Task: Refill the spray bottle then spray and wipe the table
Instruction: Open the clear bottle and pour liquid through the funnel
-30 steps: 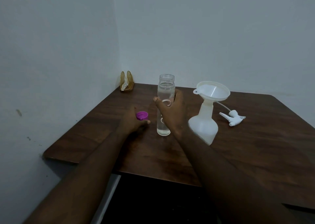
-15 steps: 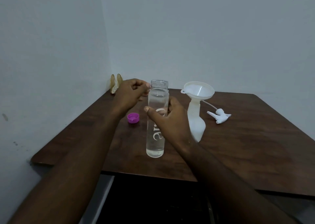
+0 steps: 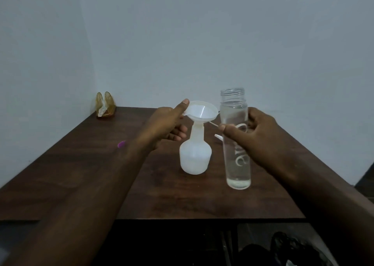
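Note:
A white spray bottle body [image 3: 195, 156] stands on the dark wooden table [image 3: 85, 164] with a white funnel [image 3: 202, 112] in its neck. My left hand [image 3: 165, 124] pinches the funnel's left rim with thumb and fingers. My right hand [image 3: 253, 130] grips a tall clear water bottle [image 3: 236, 144], uncapped and upright, held above the table just right of the spray bottle. The spray head with its tube [image 3: 217, 136] lies behind, mostly hidden by the water bottle.
A purple bottle cap [image 3: 121, 144] lies on the table to the left, beside my left forearm. A small golden ornament [image 3: 105, 106] sits in the far left corner against the wall. Dark things lie on the floor below the table's near edge.
My right hand has carried the water bottle from the left of the spray bottle to its right. My left hand has moved from the bottle mouth to the funnel rim.

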{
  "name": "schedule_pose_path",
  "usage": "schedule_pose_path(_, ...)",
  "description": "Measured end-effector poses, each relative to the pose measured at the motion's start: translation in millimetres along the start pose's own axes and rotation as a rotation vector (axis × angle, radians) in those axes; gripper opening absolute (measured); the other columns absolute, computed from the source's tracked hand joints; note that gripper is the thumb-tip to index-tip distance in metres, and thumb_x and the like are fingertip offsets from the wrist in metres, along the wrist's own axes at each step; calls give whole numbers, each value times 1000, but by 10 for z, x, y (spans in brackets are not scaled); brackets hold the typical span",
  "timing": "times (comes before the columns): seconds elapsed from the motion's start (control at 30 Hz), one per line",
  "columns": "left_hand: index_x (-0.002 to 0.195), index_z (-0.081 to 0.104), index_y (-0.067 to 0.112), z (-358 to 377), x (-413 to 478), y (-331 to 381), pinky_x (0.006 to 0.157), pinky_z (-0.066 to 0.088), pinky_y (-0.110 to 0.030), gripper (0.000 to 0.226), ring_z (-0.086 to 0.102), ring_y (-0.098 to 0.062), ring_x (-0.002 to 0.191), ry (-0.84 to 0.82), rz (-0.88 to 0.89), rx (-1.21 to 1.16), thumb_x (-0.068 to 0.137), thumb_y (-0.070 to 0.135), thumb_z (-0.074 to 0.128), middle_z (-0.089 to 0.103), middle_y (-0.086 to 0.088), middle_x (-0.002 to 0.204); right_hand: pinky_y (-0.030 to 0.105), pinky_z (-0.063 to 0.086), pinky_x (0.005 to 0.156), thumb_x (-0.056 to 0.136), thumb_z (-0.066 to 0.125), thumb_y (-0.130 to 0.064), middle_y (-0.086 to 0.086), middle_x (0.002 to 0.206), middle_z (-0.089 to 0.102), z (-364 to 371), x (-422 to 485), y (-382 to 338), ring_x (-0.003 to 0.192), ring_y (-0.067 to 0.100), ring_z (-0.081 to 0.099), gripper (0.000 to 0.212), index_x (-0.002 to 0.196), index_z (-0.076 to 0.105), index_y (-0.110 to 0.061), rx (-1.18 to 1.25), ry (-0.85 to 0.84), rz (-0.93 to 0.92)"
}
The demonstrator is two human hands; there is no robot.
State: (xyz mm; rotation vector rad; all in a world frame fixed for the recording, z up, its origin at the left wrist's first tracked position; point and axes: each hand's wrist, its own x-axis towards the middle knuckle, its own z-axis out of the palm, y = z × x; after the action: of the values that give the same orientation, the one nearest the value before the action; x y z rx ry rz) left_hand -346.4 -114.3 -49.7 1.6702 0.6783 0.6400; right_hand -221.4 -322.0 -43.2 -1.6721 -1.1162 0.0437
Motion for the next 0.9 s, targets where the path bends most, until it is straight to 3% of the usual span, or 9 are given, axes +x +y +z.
schedule_pose_path(0.17, 100, 65, 10, 87, 47, 13, 46, 49, -24, 40, 61, -15, 50, 17, 38, -125, 92, 49, 59, 71, -8, 66, 30, 57, 64, 55, 72, -80, -17, 88, 74, -339, 280, 158, 76, 0, 71, 62, 98, 66, -36, -160, -40, 0)
schedule_pose_path(0.5, 100, 69, 7, 30, 82, 12, 44, 47, -23, 19, 58, -14, 49, -7, 107, -210, 90, 22, 66, 69, -9, 66, 28, 51, 68, 72, 82, -43, -12, 82, 70, -439, 649, 294, 77, 1, 66, 28, 89, 64, -32, -401, -227, -139)
schedule_pose_path(0.63, 102, 69, 8, 32, 76, 17, 44, 47, -22, 15, 59, -13, 49, -24, 158, -210, 90, 17, 68, 68, -9, 65, 32, 56, 72, 71, 85, -39, -13, 84, 72, -455, 713, 321, 79, 1, 68, 29, 91, 66, -29, -397, -266, -148)
schedule_pose_path(0.8, 103, 69, 10, 43, 79, 14, 42, 46, -22, 16, 57, -13, 47, -18, 201, -205, 88, 14, 70, 66, -7, 62, 17, 50, 68, 68, 87, -41, -17, 85, 73, -474, 763, 278, 80, -4, 67, 32, 92, 66, -35, -399, -322, -166)
schedule_pose_path(0.9, 105, 68, 10, 46, 86, 21, 43, 47, -22, 18, 57, -13, 47, -16, 212, -199, 87, 13, 71, 67, -8, 63, 16, 50, 64, 67, 85, -45, -16, 82, 72, -479, 793, 248, 77, -2, 67, 33, 90, 65, -34, -435, -339, -188)
